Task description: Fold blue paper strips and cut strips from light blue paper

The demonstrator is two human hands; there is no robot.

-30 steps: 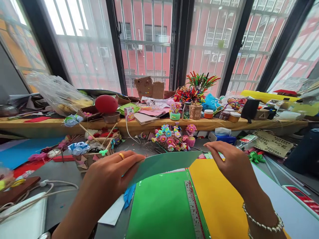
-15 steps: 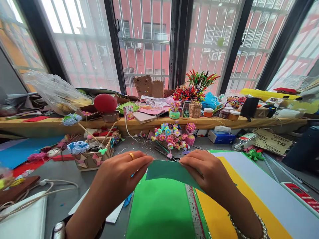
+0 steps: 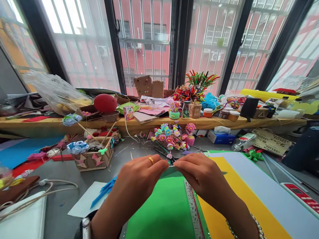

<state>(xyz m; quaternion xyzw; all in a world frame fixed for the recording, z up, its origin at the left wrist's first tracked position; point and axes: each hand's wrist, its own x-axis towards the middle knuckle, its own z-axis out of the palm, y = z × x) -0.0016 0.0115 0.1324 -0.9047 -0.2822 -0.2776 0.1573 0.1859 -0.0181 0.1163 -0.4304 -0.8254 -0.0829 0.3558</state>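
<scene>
My left hand (image 3: 139,177), with a gold ring, and my right hand (image 3: 199,174) meet above the table, both pinching a small dark green piece of paper (image 3: 171,172) that shows only as a sliver between the fingertips. Below them lies a bright green sheet (image 3: 161,212) with a metal ruler (image 3: 194,212) along its right edge. A yellow sheet (image 3: 224,205) and a white sheet (image 3: 269,192) lie to the right. My right wrist wears a beaded bracelet (image 3: 256,225).
A cardboard box of paper flowers (image 3: 93,156) stands left of my hands, and a cluster of small pipe-cleaner flowers (image 3: 171,136) behind them. White paper and a blue scrap (image 3: 99,196) lie at lower left. A crowded wooden shelf (image 3: 154,124) runs under the windows.
My hands have come together from wide apart, and the green paper between them has shrunk from a broad strip to a narrow sliver, as if folded. The blue scrap at left has become uncovered.
</scene>
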